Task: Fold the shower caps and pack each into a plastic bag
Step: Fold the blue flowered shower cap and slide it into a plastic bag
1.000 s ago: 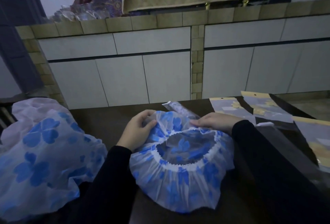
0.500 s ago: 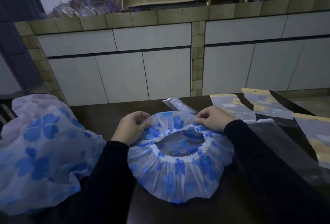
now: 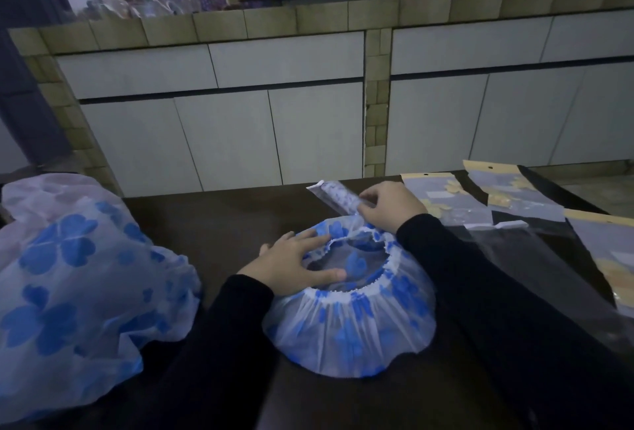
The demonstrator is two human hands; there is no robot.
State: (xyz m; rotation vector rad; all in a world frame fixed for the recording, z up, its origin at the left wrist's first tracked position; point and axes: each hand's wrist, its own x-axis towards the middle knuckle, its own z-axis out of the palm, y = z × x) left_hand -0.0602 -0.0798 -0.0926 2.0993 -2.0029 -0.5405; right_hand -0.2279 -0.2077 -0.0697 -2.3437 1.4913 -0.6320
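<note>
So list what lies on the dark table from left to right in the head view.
Heap of translucent blue-flowered shower caps → left hand → right hand → flat clear plastic bags with tan header cards.

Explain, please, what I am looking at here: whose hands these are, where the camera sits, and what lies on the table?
There is no machine: a person in dark sleeves works bare-handed, and the single camera is worn on the head, looking forward and down. On the dark table lies a blue-flowered shower cap, opening upward. The left hand rests on its elastic rim with fairly straight fingers; the right hand pinches the far rim. Just beyond lies an already packed cap in a narrow bag. To the left is a pile of loose caps; to the right, empty plastic bags with tan header strips.
</note>
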